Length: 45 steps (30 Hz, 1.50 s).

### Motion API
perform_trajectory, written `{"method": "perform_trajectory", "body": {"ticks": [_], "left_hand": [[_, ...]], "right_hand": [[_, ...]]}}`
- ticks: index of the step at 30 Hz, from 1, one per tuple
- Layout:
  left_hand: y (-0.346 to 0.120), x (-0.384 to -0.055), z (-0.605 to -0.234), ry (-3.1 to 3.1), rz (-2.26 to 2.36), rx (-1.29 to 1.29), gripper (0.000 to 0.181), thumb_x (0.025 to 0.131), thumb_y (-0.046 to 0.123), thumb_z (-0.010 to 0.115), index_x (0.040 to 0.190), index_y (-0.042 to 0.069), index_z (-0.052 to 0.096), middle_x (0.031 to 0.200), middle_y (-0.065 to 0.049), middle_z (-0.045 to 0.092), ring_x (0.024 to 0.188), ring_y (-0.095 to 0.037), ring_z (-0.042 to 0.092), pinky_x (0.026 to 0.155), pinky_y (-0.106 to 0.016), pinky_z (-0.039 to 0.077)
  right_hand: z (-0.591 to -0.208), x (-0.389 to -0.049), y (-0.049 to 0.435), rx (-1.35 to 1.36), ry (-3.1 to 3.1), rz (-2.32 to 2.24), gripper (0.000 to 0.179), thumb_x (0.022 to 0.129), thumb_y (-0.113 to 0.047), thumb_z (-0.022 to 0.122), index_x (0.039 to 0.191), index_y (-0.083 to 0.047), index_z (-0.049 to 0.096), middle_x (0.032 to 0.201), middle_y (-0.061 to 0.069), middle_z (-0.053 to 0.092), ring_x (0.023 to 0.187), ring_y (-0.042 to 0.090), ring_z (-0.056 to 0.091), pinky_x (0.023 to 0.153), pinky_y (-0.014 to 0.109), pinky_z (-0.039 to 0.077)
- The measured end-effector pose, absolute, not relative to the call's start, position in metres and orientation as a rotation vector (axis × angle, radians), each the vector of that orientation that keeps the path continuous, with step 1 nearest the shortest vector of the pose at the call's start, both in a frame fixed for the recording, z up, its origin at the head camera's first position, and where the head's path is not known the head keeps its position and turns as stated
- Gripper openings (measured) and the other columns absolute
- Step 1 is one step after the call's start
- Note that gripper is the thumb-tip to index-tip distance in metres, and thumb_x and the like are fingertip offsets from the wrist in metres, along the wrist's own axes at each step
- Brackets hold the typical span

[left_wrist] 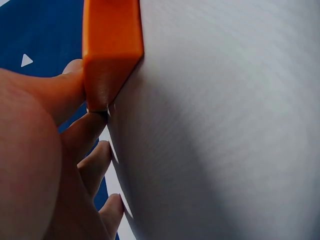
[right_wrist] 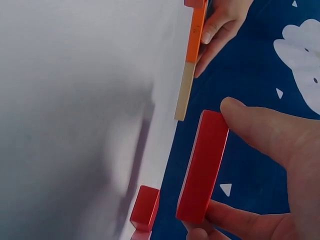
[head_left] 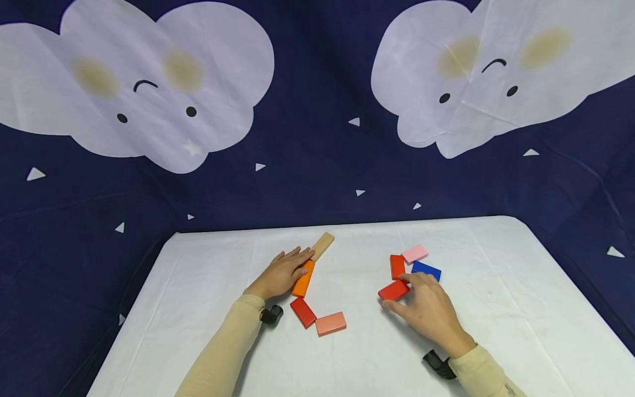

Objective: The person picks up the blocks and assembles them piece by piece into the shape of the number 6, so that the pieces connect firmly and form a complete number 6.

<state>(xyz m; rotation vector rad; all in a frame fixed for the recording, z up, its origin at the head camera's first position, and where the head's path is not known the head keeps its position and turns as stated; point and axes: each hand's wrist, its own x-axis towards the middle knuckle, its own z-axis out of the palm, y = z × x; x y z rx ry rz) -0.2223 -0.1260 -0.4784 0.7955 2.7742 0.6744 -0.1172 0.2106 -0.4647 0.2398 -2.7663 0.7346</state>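
My right hand [head_left: 429,309] pinches a red block [head_left: 393,290] between thumb and fingers. The right wrist view shows this block held by its two ends, above the table. Just beyond it lies another red block [head_left: 397,267], with a pink block [head_left: 414,253] and a blue block [head_left: 426,270] close by. On the left, my left hand [head_left: 283,274] lies with extended fingers against an orange block [head_left: 304,280]. Its fingertips reach the near end of a pale wooden block [head_left: 323,246], which lines up end to end with the orange one.
Below the orange block, a red block [head_left: 303,312] and a salmon block [head_left: 331,323] continue a bent row. All stand on a white-covered table [head_left: 357,364]. Behind it hangs a dark blue cloth [head_left: 317,182] with printed clouds.
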Motion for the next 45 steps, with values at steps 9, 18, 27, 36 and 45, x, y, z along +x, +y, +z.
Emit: {"method": "perform_trajectory", "body": {"ticks": [9, 18, 27, 36, 45], "left_hand": [[-0.126, -0.222, -0.480, 2.769, 0.668, 0.783, 0.051, 0.107, 0.028, 0.050, 0.156, 0.015, 0.040, 0.159, -0.005, 0.039, 0.150, -0.028, 0.027, 0.122, -0.056, 0.014], [-0.126, -0.222, -0.480, 2.765, 0.672, 0.783, 0.052, 0.106, 0.028, 0.050, 0.156, 0.015, 0.040, 0.159, -0.005, 0.039, 0.150, -0.028, 0.027, 0.122, -0.056, 0.014], [-0.126, -0.221, -0.482, 2.768, 0.680, 0.796, 0.051, 0.107, 0.027, 0.050, 0.156, 0.015, 0.040, 0.159, -0.005, 0.039, 0.150, -0.028, 0.028, 0.121, -0.056, 0.015], [-0.127, -0.222, -0.483, 2.771, 0.659, 0.786, 0.052, 0.107, 0.030, 0.050, 0.156, 0.018, 0.039, 0.159, -0.003, 0.038, 0.151, -0.026, 0.026, 0.122, -0.055, 0.014], [-0.127, -0.222, -0.481, 2.766, 0.658, 0.791, 0.052, 0.107, 0.028, 0.049, 0.156, 0.016, 0.039, 0.159, -0.004, 0.039, 0.150, -0.027, 0.027, 0.122, -0.055, 0.015]], "right_hand": [[-0.468, -0.117, 0.201, 0.282, -2.766, 0.722, 0.066, 0.068, -0.038, 0.093, 0.114, 0.003, 0.070, 0.106, 0.013, 0.069, 0.096, 0.028, 0.059, 0.080, 0.045, 0.052], [-0.471, -0.117, 0.194, 0.325, -2.780, 0.732, 0.064, 0.068, -0.035, 0.093, 0.114, 0.003, 0.070, 0.111, 0.015, 0.068, 0.105, 0.031, 0.061, 0.090, 0.048, 0.052], [-0.473, -0.116, 0.188, 0.351, -2.807, 0.718, 0.063, 0.068, -0.037, 0.092, 0.114, 0.001, 0.071, 0.110, 0.013, 0.068, 0.099, 0.025, 0.060, 0.085, 0.044, 0.053], [-0.472, -0.116, 0.181, 0.397, -2.816, 0.708, 0.061, 0.068, -0.035, 0.093, 0.114, -0.001, 0.072, 0.109, 0.010, 0.067, 0.097, 0.022, 0.059, 0.084, 0.043, 0.054], [-0.474, -0.116, 0.175, 0.451, -2.822, 0.713, 0.060, 0.068, -0.037, 0.093, 0.114, -0.003, 0.072, 0.105, 0.004, 0.067, 0.096, 0.018, 0.058, 0.083, 0.040, 0.054]]}}
